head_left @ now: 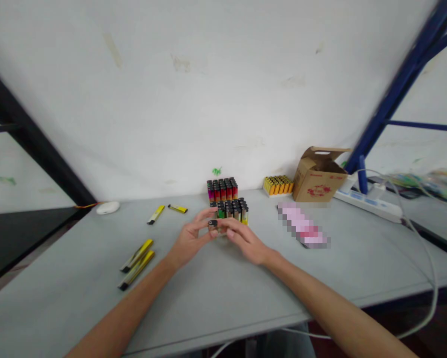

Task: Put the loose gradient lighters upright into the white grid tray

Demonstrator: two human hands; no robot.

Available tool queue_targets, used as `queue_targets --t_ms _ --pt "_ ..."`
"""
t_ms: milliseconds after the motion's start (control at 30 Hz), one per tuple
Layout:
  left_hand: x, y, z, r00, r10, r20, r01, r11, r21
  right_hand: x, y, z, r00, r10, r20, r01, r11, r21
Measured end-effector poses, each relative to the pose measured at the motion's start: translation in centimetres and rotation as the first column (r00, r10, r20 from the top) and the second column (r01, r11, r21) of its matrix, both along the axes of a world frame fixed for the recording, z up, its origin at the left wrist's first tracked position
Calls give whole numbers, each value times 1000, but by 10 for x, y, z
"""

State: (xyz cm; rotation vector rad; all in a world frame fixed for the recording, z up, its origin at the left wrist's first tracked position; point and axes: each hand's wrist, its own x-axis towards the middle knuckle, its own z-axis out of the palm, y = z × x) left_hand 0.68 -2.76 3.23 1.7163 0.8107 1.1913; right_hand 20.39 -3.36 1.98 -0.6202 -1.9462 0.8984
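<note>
Near the middle of the table stands a block of lighters (245, 213) with dark tops and green, grey and yellow bodies, packed upright in rows. My left hand (188, 242) is closed on a single lighter (212, 224) with a black top, at the block's front left corner. My right hand (248, 242) curls around the front of the block, its index finger reaching toward that lighter and its thumb low. What the right fingers grip is hidden. Just behind is a second block of lighters (223, 191), red and purple with black tops.
Slim yellow-and-black packs (138, 268) lie at left, near a white oval device (108, 208). Against the wall are yellow batteries (279, 185) in a tray and an open cardboard box (320, 179). A blurred pink object (301, 224) and a power strip (369, 205) with cables lie right.
</note>
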Motion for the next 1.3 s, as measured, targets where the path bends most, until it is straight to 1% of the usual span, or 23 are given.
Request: queue_targets --t_ms 33,67,100,167,233,300,433,567,700,800,900,1000,1067,1100,1167,1233,1300 --pt "1 -1 -1 999 -2 -37 4 999 37 -5 0 -2 996 50 -74 -58 991 -117" --pt "3 -2 -1 998 -3 -70 7 998 64 -9 -1 -3 983 112 -148 -144 964 -223" --pt "4 -4 -2 995 -3 -97 11 997 82 -13 -1 -5 960 166 -226 -232 921 -312" --pt "7 -6 -1 989 2 -147 13 995 103 -18 -1 -8 908 232 -349 -376 818 -435" --pt "8 -9 -1 982 21 -188 1 993 116 -21 0 -9 880 236 -412 -436 744 -507" --pt "10 -10 1 975 43 -216 -14 991 133 -21 1 -11 869 210 -447 -452 704 -548" --pt "13 -13 4 963 72 -260 -28 985 172 -20 4 -13 846 159 -509 -477 652 -589" --pt "18 -17 5 953 117 -279 -71 983 171 -16 4 -10 872 150 -465 -450 620 -643" --pt "21 -19 5 955 129 -269 -94 986 140 -12 2 -4 894 116 -432 -417 567 -710" --pt "22 -19 4 955 161 -248 -120 977 175 -11 2 -3 895 89 -437 -412 540 -734" --pt "23 -19 5 953 191 -235 -145 969 198 -11 2 -1 898 57 -436 -397 531 -749" --pt "26 -19 4 957 184 -225 -151 976 158 -15 0 0 904 5 -428 -368 521 -770" --pt "28 -19 2 959 187 -214 -163 979 124 -19 -2 -2 894 -54 -446 -352 532 -770" --pt "29 -18 2 959 194 -207 -173 978 114 -22 -2 -4 885 -94 -456 -335 551 -764" --pt "31 -19 -1 959 208 -192 -190 976 106 -27 -2 -9 882 -156 -445 -264 619 -739" --pt "32 -19 -3 959 213 -185 -197 975 99 -29 -2 -14 921 -163 -354 -145 699 -700" --pt "32 -19 -4 959 224 -173 -211 973 90 -29 -3 -15 965 -149 -214 -28 755 -655"
